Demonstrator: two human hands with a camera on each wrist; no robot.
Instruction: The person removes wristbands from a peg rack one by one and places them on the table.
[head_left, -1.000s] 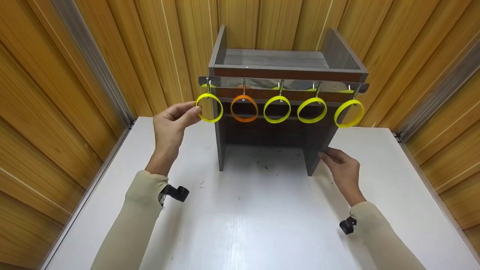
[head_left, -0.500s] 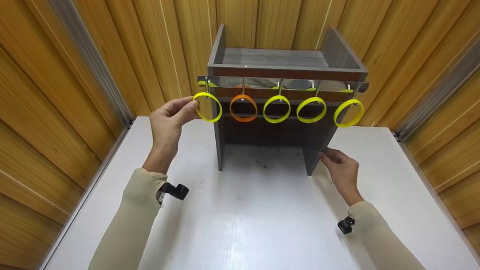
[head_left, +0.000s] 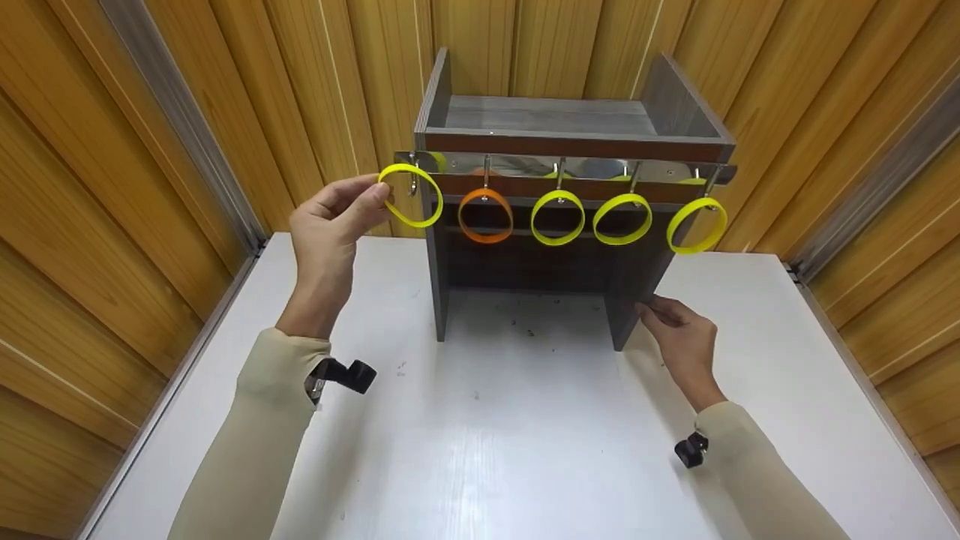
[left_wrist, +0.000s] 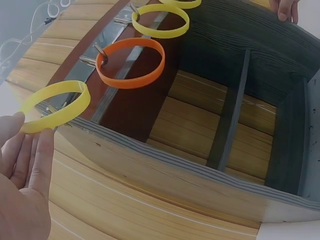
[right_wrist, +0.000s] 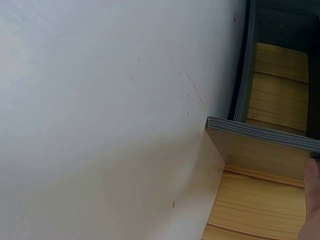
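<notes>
My left hand [head_left: 326,232] pinches a yellow ring [head_left: 433,217] at its left side, thumb in front. That ring is raised around the leftmost hook [head_left: 412,186] of a metal hook rail [head_left: 592,166]; whether it still touches the hook I cannot tell. Beside it hang an orange ring [head_left: 486,240] and several more yellow rings [head_left: 558,241], each at its own hook. The rail crosses the front of a grey wooden shelf [head_left: 442,285]. My right hand [head_left: 686,345] holds the lower edge of the shelf's right side panel, thumb at the edge; its other fingertips are partly hidden.
The shelf stands on a white table [head_left: 487,450], against wood-panelled walls [head_left: 360,97]. Its upper tray [head_left: 551,118] has raised sides. Small dark specks lie on the table under it. White cables [left_wrist: 30,30] show in the left wrist view.
My left hand has moved up and slightly left, lifting the leftmost yellow ring with it. The hook's end now shows through the ring. My right hand stays at the side panel.
</notes>
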